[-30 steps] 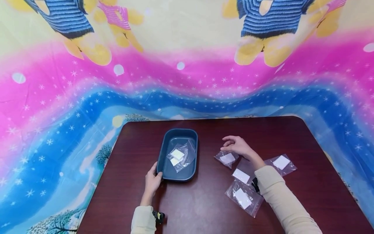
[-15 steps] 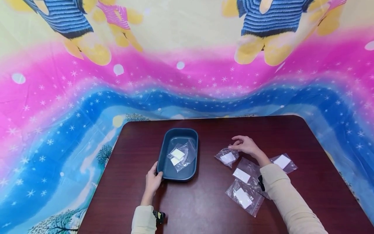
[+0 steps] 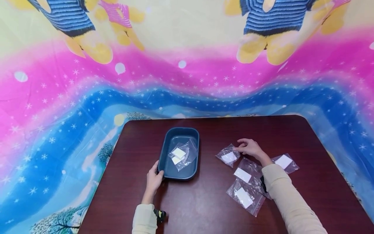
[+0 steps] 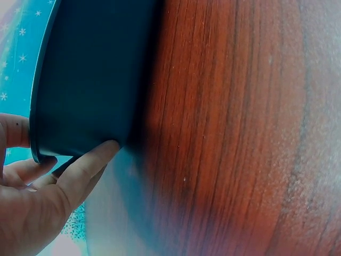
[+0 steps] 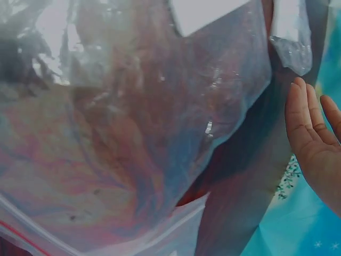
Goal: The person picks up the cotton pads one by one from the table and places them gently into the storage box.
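Note:
My left hand [image 3: 154,178] grips the near-left corner of a dark blue rectangular tray [image 3: 179,175]; the left wrist view shows fingers [image 4: 88,165] against the tray's outer wall [image 4: 96,80]. Inside lie clear plastic bags [image 3: 190,149] with white cards or blocks. My right hand [image 3: 250,148] is over the table with fingers loosely extended, its fingertips right at the edge of a small clear bag [image 3: 229,156] holding a white piece. In the right wrist view that hand [image 5: 314,133] has straight fingers just below a bag's tip [image 5: 298,61].
Under and beside my right forearm lie more clear zip bags with white pieces: a middle one [image 3: 243,175], a nearer one [image 3: 244,197] and one at the right [image 3: 284,161]. The dark red-brown table [image 3: 198,208] has a patterned cloth [image 3: 181,81] behind it.
My right hand has drawn back to the right, from above the small bag to its right edge. My left hand and the tray stay put. The head view has shifted slightly.

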`<action>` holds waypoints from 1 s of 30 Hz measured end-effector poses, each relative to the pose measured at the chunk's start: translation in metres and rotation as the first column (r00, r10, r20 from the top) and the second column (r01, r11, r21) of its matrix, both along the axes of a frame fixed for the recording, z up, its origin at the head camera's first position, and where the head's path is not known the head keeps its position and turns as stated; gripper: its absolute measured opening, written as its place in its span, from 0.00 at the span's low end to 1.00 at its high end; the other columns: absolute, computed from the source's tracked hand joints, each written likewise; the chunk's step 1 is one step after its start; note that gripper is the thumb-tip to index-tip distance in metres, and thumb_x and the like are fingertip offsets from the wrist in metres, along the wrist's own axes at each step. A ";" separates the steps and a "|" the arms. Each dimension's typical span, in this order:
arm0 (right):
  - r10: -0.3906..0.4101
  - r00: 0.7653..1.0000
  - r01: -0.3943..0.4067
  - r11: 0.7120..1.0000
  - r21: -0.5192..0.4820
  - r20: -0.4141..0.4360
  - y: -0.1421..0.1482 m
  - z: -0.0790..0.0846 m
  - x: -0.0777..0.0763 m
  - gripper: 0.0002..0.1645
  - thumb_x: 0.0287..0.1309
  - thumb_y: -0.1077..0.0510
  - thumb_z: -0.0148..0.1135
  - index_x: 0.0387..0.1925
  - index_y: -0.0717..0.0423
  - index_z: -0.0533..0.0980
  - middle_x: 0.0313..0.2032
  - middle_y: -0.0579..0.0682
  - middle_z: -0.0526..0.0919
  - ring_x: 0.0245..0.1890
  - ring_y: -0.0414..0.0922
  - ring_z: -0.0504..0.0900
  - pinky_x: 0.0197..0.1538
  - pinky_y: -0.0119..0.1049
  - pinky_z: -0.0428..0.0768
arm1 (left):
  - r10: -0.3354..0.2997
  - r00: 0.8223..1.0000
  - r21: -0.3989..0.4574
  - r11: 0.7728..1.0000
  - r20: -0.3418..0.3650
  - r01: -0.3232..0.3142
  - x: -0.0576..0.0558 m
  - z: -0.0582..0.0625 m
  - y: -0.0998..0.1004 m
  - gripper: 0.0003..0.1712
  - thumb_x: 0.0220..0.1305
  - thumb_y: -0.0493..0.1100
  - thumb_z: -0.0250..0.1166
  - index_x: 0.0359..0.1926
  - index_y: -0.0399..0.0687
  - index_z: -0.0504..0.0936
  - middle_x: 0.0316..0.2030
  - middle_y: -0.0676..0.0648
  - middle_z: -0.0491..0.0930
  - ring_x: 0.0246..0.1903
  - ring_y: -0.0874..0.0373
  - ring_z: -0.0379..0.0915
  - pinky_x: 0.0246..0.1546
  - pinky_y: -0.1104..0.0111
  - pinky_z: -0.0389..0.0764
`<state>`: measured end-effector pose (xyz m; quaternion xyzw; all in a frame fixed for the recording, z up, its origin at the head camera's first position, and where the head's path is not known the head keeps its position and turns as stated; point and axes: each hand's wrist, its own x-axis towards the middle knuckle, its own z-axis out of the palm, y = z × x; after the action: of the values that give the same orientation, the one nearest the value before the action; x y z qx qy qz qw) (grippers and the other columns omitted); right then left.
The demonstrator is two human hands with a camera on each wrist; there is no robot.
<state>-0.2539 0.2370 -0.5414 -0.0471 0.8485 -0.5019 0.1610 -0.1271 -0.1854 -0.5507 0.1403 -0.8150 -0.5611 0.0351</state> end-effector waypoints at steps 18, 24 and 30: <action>0.062 0.998 -0.062 0.998 0.019 0.001 -0.017 -0.010 0.001 0.37 0.44 0.66 0.68 0.56 0.73 0.65 0.25 0.54 0.81 0.24 0.46 0.78 0.29 0.38 0.79 | 0.004 1.000 -0.015 1.000 -0.001 -0.004 0.000 0.001 0.001 0.32 0.55 0.27 0.52 0.64 0.35 0.63 0.57 0.31 0.67 0.49 0.42 0.68 0.33 0.59 0.81; 0.040 0.999 -0.040 0.999 -0.022 0.001 -0.020 -0.013 0.002 0.32 0.43 0.75 0.61 0.54 0.73 0.68 0.22 0.54 0.78 0.22 0.44 0.77 0.29 0.38 0.80 | 0.005 1.000 -0.011 1.000 -0.004 -0.005 0.000 0.001 0.001 0.32 0.55 0.27 0.52 0.63 0.35 0.63 0.56 0.31 0.67 0.49 0.42 0.68 0.34 0.59 0.80; 0.021 0.999 -0.018 0.995 -0.099 0.026 -0.020 -0.012 0.003 0.27 0.47 0.77 0.56 0.53 0.76 0.68 0.21 0.53 0.74 0.23 0.45 0.76 0.29 0.39 0.80 | 0.006 1.000 -0.015 1.000 -0.014 -0.006 -0.002 -0.001 0.001 0.32 0.54 0.27 0.52 0.63 0.34 0.63 0.56 0.32 0.67 0.49 0.42 0.69 0.33 0.59 0.81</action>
<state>-0.2505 0.2166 -0.5534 -0.0565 0.8200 -0.5421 0.1748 -0.1288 -0.1844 -0.5515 0.1386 -0.8186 -0.5557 0.0434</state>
